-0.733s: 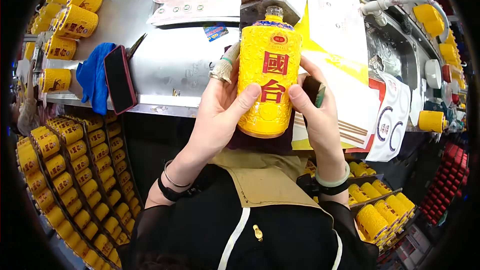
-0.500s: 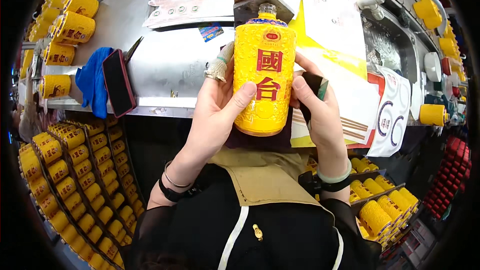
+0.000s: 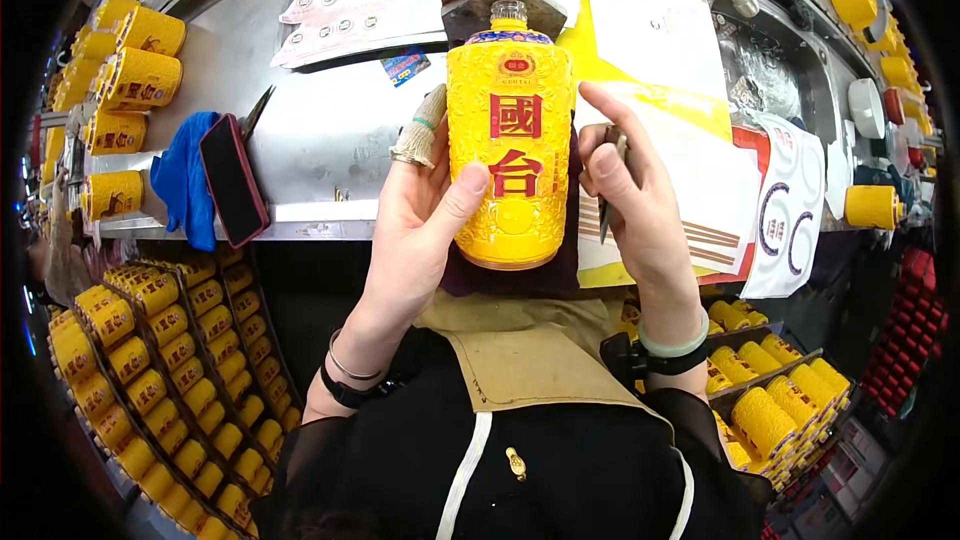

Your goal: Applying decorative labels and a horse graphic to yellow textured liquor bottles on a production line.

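Note:
A yellow embossed bottle with red lettering and an uncapped clear glass neck lies face up in front of me, over a dark cloth. My left hand grips its left side, thumb on the front and the other fingers partly hidden. A white knitted cover sits on one finger of that hand. Just off the bottle's right side is my right hand, its index finger stretched out. Between its thumb and fingers is a thin dark flat piece, seen nearly edge-on; its kind is unclear.
A phone and a blue cloth lie left on the metal bench. Label sheets lie at the back. Beyond the bottle's neck is a metal block. White papers and a sink are right. Racked yellow bottles stand below left.
My right hand has come off the bottle's right side, its index finger now extended and the dark piece turned edge-on. My left hand still holds the bottle, which appears slightly farther left.

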`<state>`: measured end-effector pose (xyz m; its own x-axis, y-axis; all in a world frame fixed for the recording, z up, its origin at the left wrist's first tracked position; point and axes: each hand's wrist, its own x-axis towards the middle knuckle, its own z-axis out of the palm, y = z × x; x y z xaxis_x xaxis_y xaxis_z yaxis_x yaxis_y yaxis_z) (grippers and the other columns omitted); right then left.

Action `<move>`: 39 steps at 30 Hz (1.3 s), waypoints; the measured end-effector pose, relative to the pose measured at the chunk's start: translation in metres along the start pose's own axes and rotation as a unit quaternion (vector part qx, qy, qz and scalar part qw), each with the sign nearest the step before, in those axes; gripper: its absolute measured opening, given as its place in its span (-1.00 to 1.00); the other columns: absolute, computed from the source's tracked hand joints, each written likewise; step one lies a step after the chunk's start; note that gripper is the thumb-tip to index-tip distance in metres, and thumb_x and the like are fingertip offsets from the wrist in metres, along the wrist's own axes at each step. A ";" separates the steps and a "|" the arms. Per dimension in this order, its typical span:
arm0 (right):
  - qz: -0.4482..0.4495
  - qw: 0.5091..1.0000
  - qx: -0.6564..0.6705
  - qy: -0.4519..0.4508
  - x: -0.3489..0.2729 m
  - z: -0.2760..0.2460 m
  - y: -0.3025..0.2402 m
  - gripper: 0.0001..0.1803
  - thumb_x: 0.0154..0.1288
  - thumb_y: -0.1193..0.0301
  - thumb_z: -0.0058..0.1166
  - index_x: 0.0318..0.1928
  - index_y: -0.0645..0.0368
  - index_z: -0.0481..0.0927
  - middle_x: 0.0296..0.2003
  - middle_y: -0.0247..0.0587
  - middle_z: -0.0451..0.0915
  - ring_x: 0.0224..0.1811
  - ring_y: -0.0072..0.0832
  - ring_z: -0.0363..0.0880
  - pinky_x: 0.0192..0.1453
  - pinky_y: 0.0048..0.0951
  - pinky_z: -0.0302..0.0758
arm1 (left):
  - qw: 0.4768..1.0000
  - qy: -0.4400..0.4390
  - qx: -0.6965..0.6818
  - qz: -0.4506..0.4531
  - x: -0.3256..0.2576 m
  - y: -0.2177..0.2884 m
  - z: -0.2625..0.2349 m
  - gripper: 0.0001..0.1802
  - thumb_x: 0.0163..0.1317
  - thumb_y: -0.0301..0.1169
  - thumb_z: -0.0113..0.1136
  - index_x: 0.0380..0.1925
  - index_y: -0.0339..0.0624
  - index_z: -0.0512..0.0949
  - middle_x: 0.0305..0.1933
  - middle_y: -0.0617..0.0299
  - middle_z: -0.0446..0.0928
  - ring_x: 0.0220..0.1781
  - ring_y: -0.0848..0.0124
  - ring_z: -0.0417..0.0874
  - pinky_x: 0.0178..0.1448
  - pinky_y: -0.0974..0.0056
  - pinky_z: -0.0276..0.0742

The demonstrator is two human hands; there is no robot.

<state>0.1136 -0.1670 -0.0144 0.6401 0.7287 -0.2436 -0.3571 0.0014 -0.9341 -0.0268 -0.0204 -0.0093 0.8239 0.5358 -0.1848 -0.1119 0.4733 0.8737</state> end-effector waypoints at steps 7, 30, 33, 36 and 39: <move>-0.096 0.991 0.076 0.050 -0.007 0.022 -0.011 -0.52 0.56 0.59 -0.07 0.41 0.36 0.26 0.21 -0.12 0.44 0.26 -0.51 0.44 0.41 -0.45 0.35 | 1.000 -0.007 0.015 -0.001 -0.001 0.001 0.000 -0.27 0.53 -0.47 0.13 0.57 -0.35 0.03 0.55 -0.01 0.24 0.56 0.27 0.30 0.60 0.13 0.25; -0.494 0.646 -0.531 -0.239 0.021 0.034 -0.066 -0.66 0.11 0.36 0.26 -0.05 0.06 0.72 -0.29 -0.44 0.63 -0.27 -0.44 0.54 -0.13 -0.39 0.48 | 0.998 0.050 -0.008 0.030 0.005 0.008 -0.023 -0.32 0.69 -0.09 -0.29 0.54 -0.43 0.07 0.59 -0.19 0.17 0.63 0.06 0.20 0.69 0.00 0.04; -0.506 0.660 -0.546 -0.104 0.070 0.036 -0.073 -0.64 0.10 0.46 0.37 -0.03 0.05 0.74 -0.29 -0.39 0.67 -0.29 -0.33 0.53 -0.13 -0.31 0.48 | 0.998 0.054 0.017 0.038 0.002 0.013 -0.024 -0.32 0.69 -0.07 -0.34 0.53 -0.43 0.11 0.58 -0.16 0.20 0.62 0.06 0.23 0.68 -0.01 0.08; -0.600 0.536 -0.593 -0.007 0.091 0.018 -0.090 -0.68 0.10 0.49 0.36 -0.08 0.00 0.76 -0.25 -0.40 0.73 -0.24 -0.36 0.54 -0.14 -0.31 0.43 | 0.997 0.047 0.023 0.050 0.001 0.012 -0.021 -0.32 0.69 -0.06 -0.36 0.53 -0.42 0.12 0.56 -0.15 0.23 0.60 0.06 0.25 0.66 -0.01 0.11; -0.643 0.540 -0.524 -0.142 0.053 0.016 -0.053 -0.72 0.10 0.35 0.23 -0.11 -0.11 0.69 -0.18 -0.60 0.60 -0.31 -0.59 0.43 -0.13 -0.49 0.41 | 0.994 0.060 0.069 0.063 0.000 0.008 -0.026 -0.25 0.66 0.07 -0.42 0.54 -0.32 0.15 0.55 -0.16 0.26 0.58 0.06 0.29 0.67 -0.01 0.08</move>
<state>0.1560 -0.1174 0.0257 -0.2824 0.6617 0.6945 0.9351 0.3514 0.0455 -0.0419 0.0013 -0.0144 0.7353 0.6681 -0.1143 -0.1263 0.3007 0.9453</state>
